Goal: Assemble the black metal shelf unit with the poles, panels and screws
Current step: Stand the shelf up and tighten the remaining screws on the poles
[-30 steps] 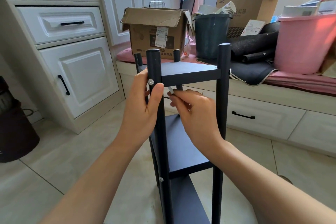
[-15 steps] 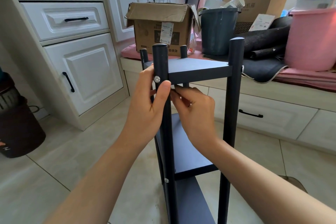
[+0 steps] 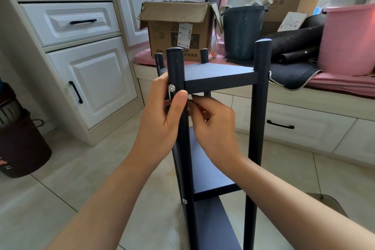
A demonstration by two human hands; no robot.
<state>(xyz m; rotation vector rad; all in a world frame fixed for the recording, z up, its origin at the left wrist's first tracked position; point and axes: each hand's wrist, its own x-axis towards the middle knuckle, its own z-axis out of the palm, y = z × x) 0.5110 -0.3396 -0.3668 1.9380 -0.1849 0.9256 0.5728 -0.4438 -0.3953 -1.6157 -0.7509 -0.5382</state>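
The black shelf unit stands upright on the tiled floor, with its top panel (image 3: 219, 73) and middle panel (image 3: 205, 168) fixed between the poles. My left hand (image 3: 160, 122) grips the near-left pole (image 3: 175, 67), thumb just below a silver screw (image 3: 171, 88) at the top panel's level. My right hand (image 3: 213, 128) is curled under the top panel, right beside that pole, fingertips pinching a thin metal tool that is almost hidden. A second screw (image 3: 184, 201) sits lower on the same pole. The near-right pole (image 3: 259, 107) stands untouched.
A white cabinet (image 3: 91, 79) is at the left, with a dark bin (image 3: 20, 144) beside it. Behind the shelf, a bench with drawers (image 3: 304, 128) carries a cardboard box (image 3: 178, 32), a dark bucket (image 3: 241, 32) and a pink tub (image 3: 349, 40).
My right hand has moved left, up against the pole and my left thumb, and the silver tool has slipped out of sight. My left hand keeps its grip.
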